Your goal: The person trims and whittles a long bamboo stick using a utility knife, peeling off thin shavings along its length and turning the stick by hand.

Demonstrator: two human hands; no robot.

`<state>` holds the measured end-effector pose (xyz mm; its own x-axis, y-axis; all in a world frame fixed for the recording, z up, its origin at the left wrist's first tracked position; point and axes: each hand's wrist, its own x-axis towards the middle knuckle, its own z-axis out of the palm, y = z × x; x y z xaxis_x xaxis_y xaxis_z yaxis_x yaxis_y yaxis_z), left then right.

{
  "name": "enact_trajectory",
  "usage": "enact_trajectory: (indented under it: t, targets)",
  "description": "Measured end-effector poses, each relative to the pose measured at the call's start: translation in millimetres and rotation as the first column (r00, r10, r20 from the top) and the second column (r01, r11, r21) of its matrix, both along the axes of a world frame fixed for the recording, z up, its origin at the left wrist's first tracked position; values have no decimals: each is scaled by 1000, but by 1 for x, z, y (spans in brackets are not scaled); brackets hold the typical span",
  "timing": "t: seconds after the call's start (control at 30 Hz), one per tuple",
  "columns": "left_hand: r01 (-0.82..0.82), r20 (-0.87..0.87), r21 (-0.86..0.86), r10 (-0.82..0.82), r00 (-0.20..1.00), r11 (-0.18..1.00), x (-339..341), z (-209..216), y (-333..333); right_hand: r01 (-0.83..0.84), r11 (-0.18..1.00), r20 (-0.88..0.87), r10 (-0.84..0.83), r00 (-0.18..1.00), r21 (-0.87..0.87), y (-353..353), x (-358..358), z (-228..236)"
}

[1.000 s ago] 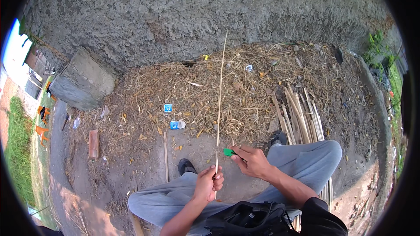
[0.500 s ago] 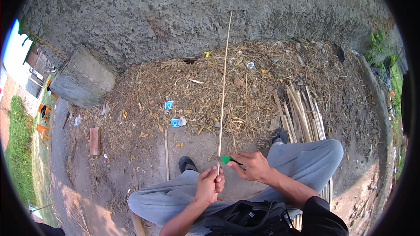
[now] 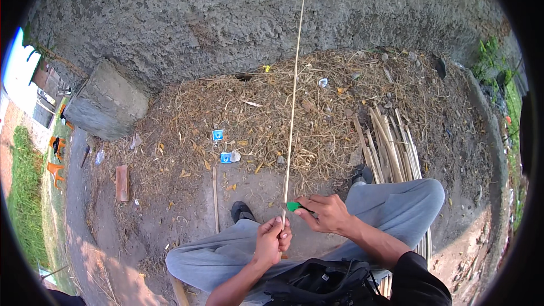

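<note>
A long, thin bamboo strip (image 3: 293, 99) stretches from my lap over the litter, its far end in front of the wall. My left hand (image 3: 273, 238) is closed round its near part, thumb on top. Just beyond those fingers, a small green-handled knife (image 3: 293, 206) lies against the strip; my right hand (image 3: 326, 213) grips it with curled fingers. Its blade hardly shows. Between my bent legs, both hands work close together but apart from each other. The strip's near end is mostly hidden by my left hand.
A bundle of split bamboo strips (image 3: 395, 147) lies by my right leg and partly under it. Another strip (image 3: 215, 198) rests near my left foot. Further off are blue packets (image 3: 218, 135), a reddish brick (image 3: 122, 183), a concrete block (image 3: 107, 102) and a rough wall (image 3: 226, 17).
The bamboo strip has slid away from me, its far end now higher against the wall. Both hands stay nearly in place with their grips unchanged.
</note>
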<state>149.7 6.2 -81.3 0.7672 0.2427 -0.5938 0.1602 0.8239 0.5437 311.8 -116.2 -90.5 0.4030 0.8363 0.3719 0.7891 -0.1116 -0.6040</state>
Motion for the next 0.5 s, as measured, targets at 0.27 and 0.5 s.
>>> enact_trajectory:
  t: [0.27,0.5]
  targets:
    - [-21,-8,116,22,1000,993,2,-5,-1,33,999,53,-33,998,-1,2,-3,-1]
    - [-12,-11,151,14,1000,988,5,-2,-5,126,990,140,-134,981,66,7,-5,-10]
